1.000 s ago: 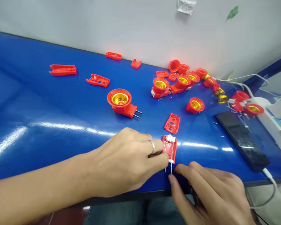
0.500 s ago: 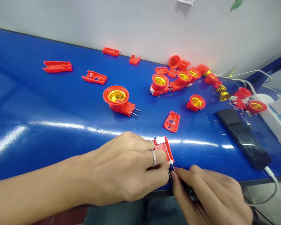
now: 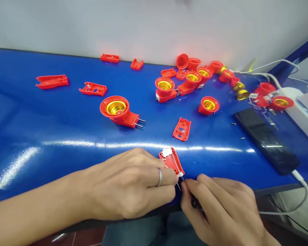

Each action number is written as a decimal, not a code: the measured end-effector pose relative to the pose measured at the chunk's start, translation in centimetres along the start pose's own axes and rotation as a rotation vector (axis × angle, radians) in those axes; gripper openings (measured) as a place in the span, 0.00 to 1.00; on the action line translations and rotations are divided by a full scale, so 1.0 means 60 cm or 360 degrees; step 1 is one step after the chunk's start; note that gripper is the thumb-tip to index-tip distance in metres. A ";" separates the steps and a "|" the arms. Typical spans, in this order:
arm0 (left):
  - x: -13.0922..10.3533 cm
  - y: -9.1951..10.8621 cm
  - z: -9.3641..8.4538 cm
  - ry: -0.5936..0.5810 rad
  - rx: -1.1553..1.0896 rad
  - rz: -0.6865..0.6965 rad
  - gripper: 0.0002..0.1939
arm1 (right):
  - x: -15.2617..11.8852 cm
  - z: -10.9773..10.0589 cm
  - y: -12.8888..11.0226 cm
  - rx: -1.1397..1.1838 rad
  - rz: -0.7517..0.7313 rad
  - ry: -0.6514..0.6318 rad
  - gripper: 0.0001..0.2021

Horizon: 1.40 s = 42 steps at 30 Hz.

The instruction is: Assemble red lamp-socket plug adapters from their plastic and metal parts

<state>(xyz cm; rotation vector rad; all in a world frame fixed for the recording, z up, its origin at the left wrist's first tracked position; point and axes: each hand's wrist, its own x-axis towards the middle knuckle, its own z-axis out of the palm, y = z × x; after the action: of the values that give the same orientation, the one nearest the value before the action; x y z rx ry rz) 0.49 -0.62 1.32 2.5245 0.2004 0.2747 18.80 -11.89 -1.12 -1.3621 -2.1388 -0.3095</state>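
Observation:
Near the table's front edge, my left hand (image 3: 136,184) is closed on a red plastic housing (image 3: 178,161). Inside that housing lie a white piece (image 3: 166,152) and a thin spring, and two metal pins stick out at its lower end. My right hand (image 3: 218,205) is closed, thumb and forefinger pinched at one pin; a dark handle (image 3: 195,203) shows partly between its fingers. Just above the housing lies a loose red cover (image 3: 182,129). A red lamp socket with a gold thread (image 3: 119,111) and two pins sits to the upper left.
Red shells (image 3: 52,81) lie on the blue table (image 3: 74,112) at the left. Several sockets (image 3: 165,88) stand towards the wall. A black phone (image 3: 267,140) with a white cable (image 3: 304,186) lies at the right, beside a white device (image 3: 292,94) and loose parts.
The camera view has shifted, so most things appear further left. My hands keep the same hold at the housing, and a little more of it shows.

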 end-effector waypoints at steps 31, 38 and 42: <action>-0.016 -0.016 0.010 0.0026 0.0300 0.0218 0.19 | 0.011 0.000 0.007 -0.0038 -0.0047 -0.0416 0.16; -0.012 -0.015 0.012 0.0073 0.0317 0.0211 0.22 | 0.017 -0.003 0.001 0.0085 0.0092 -0.0463 0.16; -0.012 -0.015 0.010 0.0086 0.0311 0.0215 0.23 | 0.018 -0.010 0.002 0.0118 0.0163 -0.0534 0.16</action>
<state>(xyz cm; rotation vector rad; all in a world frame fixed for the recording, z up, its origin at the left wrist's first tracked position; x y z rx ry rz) -0.14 -0.35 0.22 2.7313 0.0808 0.3947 18.78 -11.33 -0.01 -1.5625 -2.3089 0.0433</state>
